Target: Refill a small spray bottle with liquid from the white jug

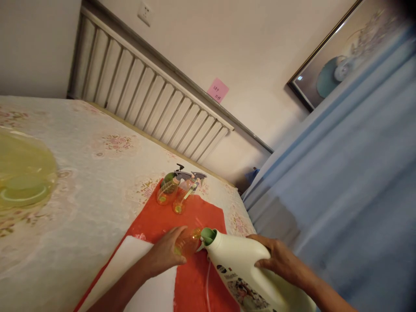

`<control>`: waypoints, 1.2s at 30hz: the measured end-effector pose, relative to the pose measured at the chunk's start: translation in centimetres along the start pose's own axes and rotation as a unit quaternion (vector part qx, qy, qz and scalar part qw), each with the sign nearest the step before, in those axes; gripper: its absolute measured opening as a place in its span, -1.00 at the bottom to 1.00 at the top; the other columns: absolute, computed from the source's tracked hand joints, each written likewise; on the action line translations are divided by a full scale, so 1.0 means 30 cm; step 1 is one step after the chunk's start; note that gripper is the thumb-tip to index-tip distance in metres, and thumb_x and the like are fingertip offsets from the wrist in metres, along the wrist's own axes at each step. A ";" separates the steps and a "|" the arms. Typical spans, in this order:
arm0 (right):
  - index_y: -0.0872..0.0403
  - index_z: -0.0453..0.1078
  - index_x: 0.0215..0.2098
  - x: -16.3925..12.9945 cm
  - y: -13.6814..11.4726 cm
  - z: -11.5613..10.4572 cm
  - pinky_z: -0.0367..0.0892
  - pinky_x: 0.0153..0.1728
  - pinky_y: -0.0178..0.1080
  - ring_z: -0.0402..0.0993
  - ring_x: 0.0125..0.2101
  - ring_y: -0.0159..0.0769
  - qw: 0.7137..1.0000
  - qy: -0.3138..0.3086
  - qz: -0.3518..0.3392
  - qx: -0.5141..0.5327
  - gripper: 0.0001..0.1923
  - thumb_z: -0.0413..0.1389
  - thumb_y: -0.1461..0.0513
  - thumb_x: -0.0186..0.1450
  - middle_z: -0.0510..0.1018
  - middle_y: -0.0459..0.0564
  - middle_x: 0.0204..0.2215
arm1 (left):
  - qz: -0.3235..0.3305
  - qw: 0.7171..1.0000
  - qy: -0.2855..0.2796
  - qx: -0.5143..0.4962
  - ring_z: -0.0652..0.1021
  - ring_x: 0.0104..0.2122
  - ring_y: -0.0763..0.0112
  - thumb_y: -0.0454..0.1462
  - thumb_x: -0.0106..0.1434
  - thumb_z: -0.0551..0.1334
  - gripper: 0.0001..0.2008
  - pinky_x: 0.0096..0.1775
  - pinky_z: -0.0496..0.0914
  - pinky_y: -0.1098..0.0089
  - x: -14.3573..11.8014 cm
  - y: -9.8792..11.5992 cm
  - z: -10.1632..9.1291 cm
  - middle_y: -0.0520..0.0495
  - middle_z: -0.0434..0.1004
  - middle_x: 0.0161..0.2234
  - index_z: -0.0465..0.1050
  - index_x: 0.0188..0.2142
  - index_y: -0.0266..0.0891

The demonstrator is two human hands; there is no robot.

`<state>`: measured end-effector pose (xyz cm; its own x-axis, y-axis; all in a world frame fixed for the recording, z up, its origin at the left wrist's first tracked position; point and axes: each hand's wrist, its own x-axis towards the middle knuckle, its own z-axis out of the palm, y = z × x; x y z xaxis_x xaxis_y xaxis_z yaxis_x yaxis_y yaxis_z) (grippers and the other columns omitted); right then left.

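Note:
My left hand [166, 253] grips a small clear orange bottle [188, 243] standing on a red mat [191, 221]. My right hand [277, 258] holds a large white jug [243, 268], tilted so its green spout [208, 236] rests against the small bottle's mouth. Two more orange spray bottles [177, 190] with grey trigger heads stand at the far end of the mat, a green cap beside them.
The mat lies on a bed with a floral lace cover [84, 173]. A white cloth [143, 277] overlaps the mat near me. A translucent yellow basin [22, 173] sits at the left. Blue curtain [341, 186] hangs right; slatted headboard [146, 86] behind.

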<state>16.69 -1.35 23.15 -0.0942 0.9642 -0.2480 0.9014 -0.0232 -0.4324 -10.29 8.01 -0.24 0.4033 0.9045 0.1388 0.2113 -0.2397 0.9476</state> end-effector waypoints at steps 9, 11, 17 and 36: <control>-0.01 0.45 -0.03 -0.005 -0.002 -0.005 0.37 -0.24 -0.27 0.51 -0.25 -0.15 1.000 -0.009 0.002 -0.009 -0.50 0.17 0.31 0.03 0.62 -0.13 -0.31 | 0.000 1.000 -0.007 0.018 0.31 0.20 0.11 -0.31 -0.15 0.30 -0.14 0.18 0.22 0.21 -0.002 0.000 0.001 -0.14 0.27 0.24 0.17 0.21 -0.11; -0.01 0.45 -0.02 -0.005 -0.003 -0.006 0.37 -0.23 -0.27 0.51 -0.25 -0.15 1.000 -0.009 -0.001 -0.014 -0.50 0.17 0.30 0.04 0.62 -0.13 -0.30 | 0.006 1.000 -0.006 0.020 0.32 0.20 0.10 -0.31 -0.16 0.30 -0.14 0.18 0.23 0.22 -0.001 -0.006 0.003 -0.15 0.28 0.23 0.18 0.21 -0.14; -0.02 0.44 0.01 -0.004 -0.007 -0.008 0.39 -0.21 -0.25 0.51 -0.23 -0.13 1.000 -0.010 0.010 -0.019 -0.48 0.18 0.28 0.05 0.62 -0.11 -0.29 | 0.007 0.999 -0.009 0.031 0.32 0.19 0.09 -0.30 -0.16 0.31 -0.14 0.17 0.23 0.24 -0.002 -0.011 0.005 -0.16 0.28 0.23 0.19 0.21 -0.18; -0.01 0.43 -0.04 0.003 0.014 -0.013 0.38 -0.22 -0.29 0.50 -0.23 -0.17 1.000 -0.024 0.002 -0.018 -0.54 0.20 0.28 0.05 0.61 -0.14 -0.27 | 0.001 0.998 -0.024 0.051 0.29 0.22 0.16 -0.28 -0.13 0.28 -0.15 0.20 0.20 0.25 -0.007 0.003 0.001 -0.16 0.24 0.25 0.15 0.22 -0.20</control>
<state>17.21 -1.17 23.28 -0.1092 0.9503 -0.2914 0.9163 -0.0174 -0.4000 -10.31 7.79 -0.19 0.4450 0.8868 0.1251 0.2981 -0.2784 0.9130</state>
